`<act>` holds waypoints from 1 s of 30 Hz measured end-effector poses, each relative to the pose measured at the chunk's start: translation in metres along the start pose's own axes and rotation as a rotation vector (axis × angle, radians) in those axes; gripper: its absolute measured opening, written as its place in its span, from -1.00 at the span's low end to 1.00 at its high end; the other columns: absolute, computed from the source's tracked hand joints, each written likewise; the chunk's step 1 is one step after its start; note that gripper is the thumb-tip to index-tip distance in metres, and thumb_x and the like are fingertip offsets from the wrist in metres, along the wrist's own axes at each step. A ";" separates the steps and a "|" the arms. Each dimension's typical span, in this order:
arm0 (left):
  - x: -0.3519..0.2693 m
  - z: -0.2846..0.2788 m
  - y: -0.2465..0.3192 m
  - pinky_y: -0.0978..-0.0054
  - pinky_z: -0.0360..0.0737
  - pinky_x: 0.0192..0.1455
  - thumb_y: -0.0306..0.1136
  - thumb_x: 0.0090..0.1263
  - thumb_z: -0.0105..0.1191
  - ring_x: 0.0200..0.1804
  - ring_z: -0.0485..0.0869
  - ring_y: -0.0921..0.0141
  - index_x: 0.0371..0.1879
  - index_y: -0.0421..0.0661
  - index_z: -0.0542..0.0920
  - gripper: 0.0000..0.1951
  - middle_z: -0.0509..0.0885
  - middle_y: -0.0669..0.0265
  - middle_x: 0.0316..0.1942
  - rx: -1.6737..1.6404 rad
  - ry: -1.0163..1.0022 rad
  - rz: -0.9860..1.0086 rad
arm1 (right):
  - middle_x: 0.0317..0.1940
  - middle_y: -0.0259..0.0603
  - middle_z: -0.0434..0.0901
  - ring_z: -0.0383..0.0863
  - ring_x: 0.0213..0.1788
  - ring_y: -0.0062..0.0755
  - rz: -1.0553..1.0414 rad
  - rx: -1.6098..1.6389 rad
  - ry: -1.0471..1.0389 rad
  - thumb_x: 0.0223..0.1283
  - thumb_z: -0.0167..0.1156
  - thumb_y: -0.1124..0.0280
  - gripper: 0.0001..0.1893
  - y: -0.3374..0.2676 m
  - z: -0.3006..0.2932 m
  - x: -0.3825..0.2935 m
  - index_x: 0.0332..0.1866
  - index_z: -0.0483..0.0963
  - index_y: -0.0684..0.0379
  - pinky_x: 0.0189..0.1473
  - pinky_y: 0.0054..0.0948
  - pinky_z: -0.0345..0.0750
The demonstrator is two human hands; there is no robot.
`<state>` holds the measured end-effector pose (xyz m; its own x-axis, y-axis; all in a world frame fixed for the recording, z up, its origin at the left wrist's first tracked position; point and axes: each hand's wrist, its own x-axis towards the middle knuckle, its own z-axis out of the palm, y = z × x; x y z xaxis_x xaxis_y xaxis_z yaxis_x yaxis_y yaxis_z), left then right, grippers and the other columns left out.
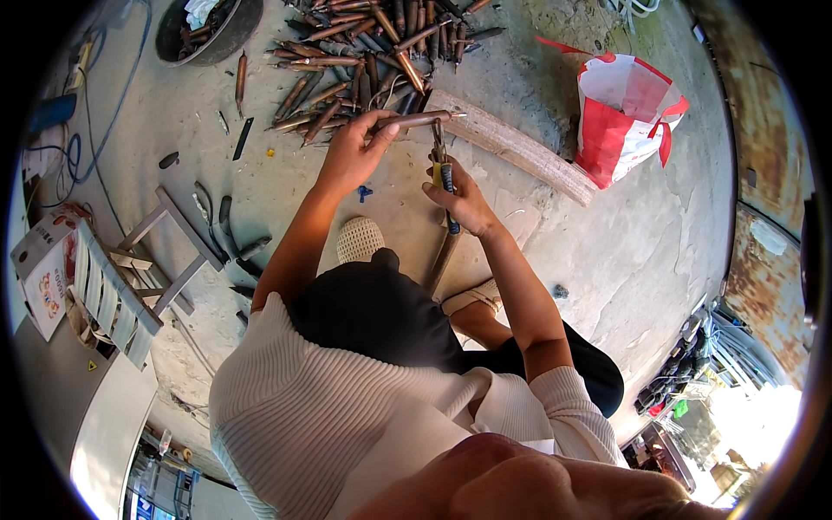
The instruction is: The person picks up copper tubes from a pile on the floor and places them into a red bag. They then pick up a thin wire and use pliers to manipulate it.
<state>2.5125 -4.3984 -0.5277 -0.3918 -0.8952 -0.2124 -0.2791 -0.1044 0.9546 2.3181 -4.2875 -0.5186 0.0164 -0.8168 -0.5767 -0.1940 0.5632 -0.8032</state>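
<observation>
Between the fingers of my left hand (359,151) is a copper-coloured tube (416,119) with tapered ends, held roughly level. My right hand (465,198) grips pliers (444,179) with yellow and dark handles. Their jaws point up and meet the tube near its right end; whether they bite on it is too small to tell. Just beyond my hands lies a heap of similar copper tubes (351,62), some darkened. A worn wooden plank (513,146) rests on the floor past the pliers. Below my right hand a wooden shaft (446,257) runs toward my feet; its upper end is hidden.
A red and white bag (608,146) stands open at the right. At upper left is a dark tub (214,49) with scraps. A small slatted chair (117,292) lies on the left beside a printed box (49,273). Blue cable (120,110) and dark hose pieces (227,227) lie about.
</observation>
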 end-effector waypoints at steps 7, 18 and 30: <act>0.000 -0.001 0.001 0.56 0.52 -0.17 -0.18 0.39 0.17 -0.28 0.60 0.53 -0.03 -0.15 0.60 -0.68 0.70 0.34 -0.30 0.003 -0.015 -0.025 | 0.07 0.03 0.51 0.48 0.13 -0.20 0.011 0.039 0.019 0.10 0.31 0.17 -0.30 0.005 0.002 0.003 0.29 0.28 0.35 0.21 -0.32 0.36; 0.002 -0.001 0.002 0.54 0.55 -0.08 -0.31 0.31 0.26 -0.19 0.67 0.49 -0.10 -0.17 0.57 -0.72 0.71 0.32 -0.28 -0.097 -0.012 0.007 | 0.03 -0.04 0.54 0.48 0.12 -0.30 -0.018 0.041 0.049 0.16 0.28 0.18 -0.32 0.011 0.004 0.004 0.32 0.26 0.31 0.21 -0.36 0.36; 0.001 0.002 0.005 0.54 0.55 -0.12 -0.31 0.30 0.27 -0.23 0.65 0.52 -0.12 -0.18 0.60 -0.73 0.71 0.34 -0.32 -0.092 -0.018 0.033 | 0.02 -0.27 0.51 0.44 0.09 -0.48 0.004 0.102 0.070 0.30 0.24 0.21 -0.50 0.021 0.008 0.006 0.24 0.33 0.22 0.22 -0.42 0.34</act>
<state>2.5088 -4.3993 -0.5241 -0.4152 -0.8911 -0.1832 -0.1846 -0.1147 0.9761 2.3222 -4.2794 -0.5405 -0.0535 -0.8192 -0.5710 -0.0929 0.5735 -0.8139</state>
